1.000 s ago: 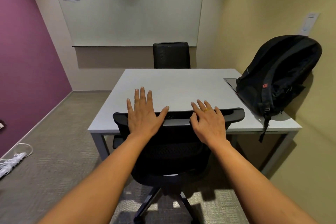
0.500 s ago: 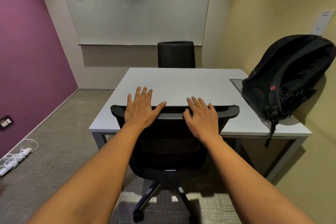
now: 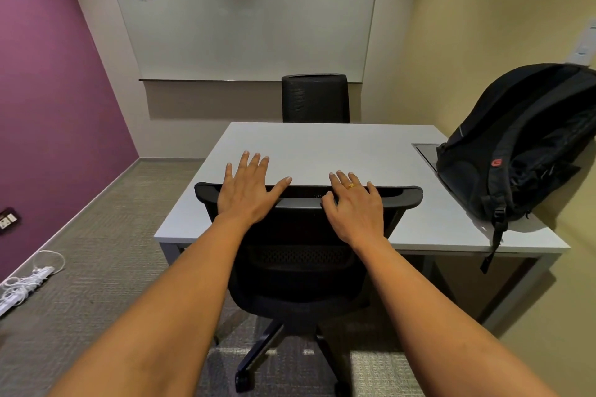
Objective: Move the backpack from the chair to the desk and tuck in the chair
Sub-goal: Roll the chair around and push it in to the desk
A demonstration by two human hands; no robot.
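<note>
A black backpack [image 3: 522, 151] stands on the right end of the grey desk [image 3: 338, 151], leaning against the yellow wall, one strap hanging over the desk's front edge. A black mesh office chair [image 3: 306, 255] stands at the desk's near side, its seat under the desktop and its backrest top at the desk edge. My left hand [image 3: 248, 193] lies flat on the backrest top with fingers spread. My right hand [image 3: 353, 206] rests on the backrest top to the right, fingers curled over it, a gold ring on one finger.
A second black chair [image 3: 315, 98] stands at the desk's far side under a whiteboard [image 3: 251, 10]. A cable hatch [image 3: 427, 153] is set in the desktop beside the backpack. A white power strip with cord [image 3: 22, 284] lies on the carpet by the purple wall.
The chair has rolled a little further under the desk with both hands on its backrest. The view has tilted up and shifted left, so the backpack sits nearer the right edge.
</note>
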